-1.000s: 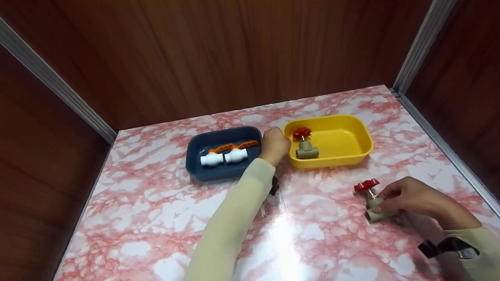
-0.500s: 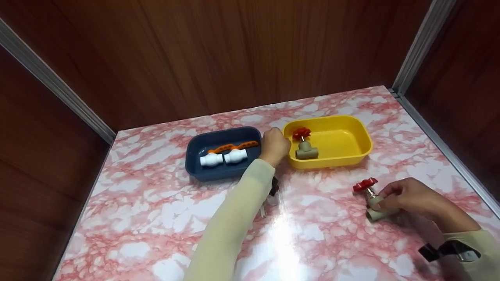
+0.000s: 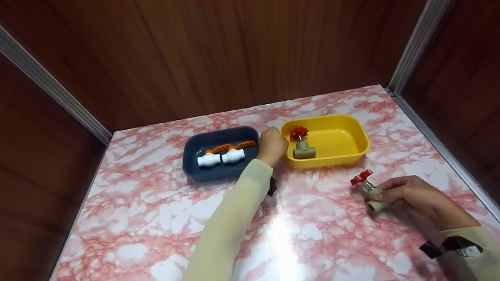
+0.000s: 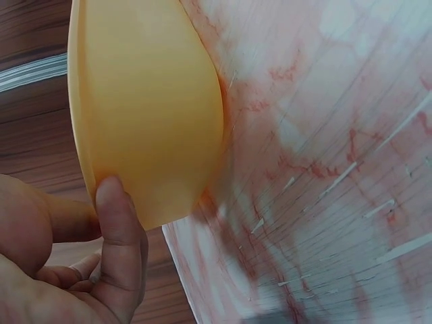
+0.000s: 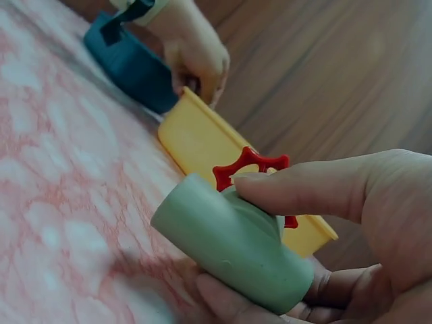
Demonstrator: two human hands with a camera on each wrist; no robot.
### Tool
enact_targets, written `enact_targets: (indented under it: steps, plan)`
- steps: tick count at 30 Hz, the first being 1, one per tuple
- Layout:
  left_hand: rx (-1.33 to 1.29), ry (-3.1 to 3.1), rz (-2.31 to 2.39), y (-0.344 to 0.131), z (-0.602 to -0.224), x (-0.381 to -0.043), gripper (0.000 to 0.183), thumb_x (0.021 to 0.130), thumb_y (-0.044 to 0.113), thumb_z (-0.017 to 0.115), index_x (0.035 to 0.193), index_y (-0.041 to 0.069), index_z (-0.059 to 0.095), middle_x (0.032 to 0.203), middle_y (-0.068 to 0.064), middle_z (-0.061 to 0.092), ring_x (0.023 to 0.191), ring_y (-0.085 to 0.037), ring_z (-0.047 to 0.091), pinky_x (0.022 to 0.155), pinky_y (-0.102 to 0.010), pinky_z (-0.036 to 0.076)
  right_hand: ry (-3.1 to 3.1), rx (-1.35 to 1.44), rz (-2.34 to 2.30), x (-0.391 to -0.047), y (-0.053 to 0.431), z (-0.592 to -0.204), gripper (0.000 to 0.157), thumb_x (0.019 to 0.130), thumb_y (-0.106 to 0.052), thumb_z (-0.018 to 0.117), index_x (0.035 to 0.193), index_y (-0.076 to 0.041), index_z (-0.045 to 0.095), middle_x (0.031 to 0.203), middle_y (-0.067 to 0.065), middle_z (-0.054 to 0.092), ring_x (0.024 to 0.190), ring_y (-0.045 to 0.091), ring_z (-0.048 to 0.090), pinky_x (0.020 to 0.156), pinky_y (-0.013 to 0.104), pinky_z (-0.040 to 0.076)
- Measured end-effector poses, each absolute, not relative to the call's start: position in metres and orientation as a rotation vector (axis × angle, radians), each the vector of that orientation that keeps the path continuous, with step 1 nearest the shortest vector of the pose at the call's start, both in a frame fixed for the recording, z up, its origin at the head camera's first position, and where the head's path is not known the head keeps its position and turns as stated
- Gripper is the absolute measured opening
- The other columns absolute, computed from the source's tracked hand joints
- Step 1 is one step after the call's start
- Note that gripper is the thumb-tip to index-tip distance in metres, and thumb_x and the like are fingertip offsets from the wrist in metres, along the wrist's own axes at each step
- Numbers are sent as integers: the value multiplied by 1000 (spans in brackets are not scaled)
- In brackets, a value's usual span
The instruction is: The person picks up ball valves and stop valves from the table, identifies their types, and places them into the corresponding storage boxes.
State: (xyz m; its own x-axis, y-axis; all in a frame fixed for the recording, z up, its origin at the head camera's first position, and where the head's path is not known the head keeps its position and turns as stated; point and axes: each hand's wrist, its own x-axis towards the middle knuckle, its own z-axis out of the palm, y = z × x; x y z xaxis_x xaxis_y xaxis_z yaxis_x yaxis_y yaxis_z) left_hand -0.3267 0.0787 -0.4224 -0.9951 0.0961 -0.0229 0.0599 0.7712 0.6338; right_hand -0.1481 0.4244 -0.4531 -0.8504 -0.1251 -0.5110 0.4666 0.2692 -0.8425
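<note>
My left hand grips the left rim of the yellow tub. In the left wrist view its thumb lies on the tub's outer wall. A stop valve, with a grey-green tee body and a red star-shaped handwheel, is in my right hand at the front right. Thumb and fingers hold it by the body, with the handwheel tilted up and to the left. Another valve of this kind stands inside the yellow tub at its left end, handwheel up.
Left of the yellow tub stands a dark blue tub. Two white ball valves with orange lever handles lie in it. A pink-and-white marbled table carries everything, with wooden panels behind and at both sides.
My right hand has tipped the valve, raising its handwheel a little. My left hand keeps its grip on the yellow tub's rim. The head view has shifted slightly.
</note>
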Motion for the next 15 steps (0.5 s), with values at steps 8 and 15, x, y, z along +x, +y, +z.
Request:
enact_targets:
  steps: [8, 15]
  plan:
    - [108, 2895, 1051, 81, -424, -326, 20, 108, 4, 68, 122, -5, 78, 112, -19, 83, 101, -29, 79, 100, -38, 71, 2081, 354, -1664, -152, 426, -445, 20, 108, -13, 74, 100, -30, 80, 96, -17, 79, 89, 3, 74, 82, 21, 65]
    - [102, 2908, 1043, 80, -422, -327, 19, 108, 4, 69, 120, -5, 79, 111, -18, 83, 94, -25, 72, 98, -38, 70, 2078, 367, -1681, -159, 422, -430, 22, 110, -16, 72, 99, -34, 79, 97, -18, 80, 89, 4, 75, 84, 22, 67]
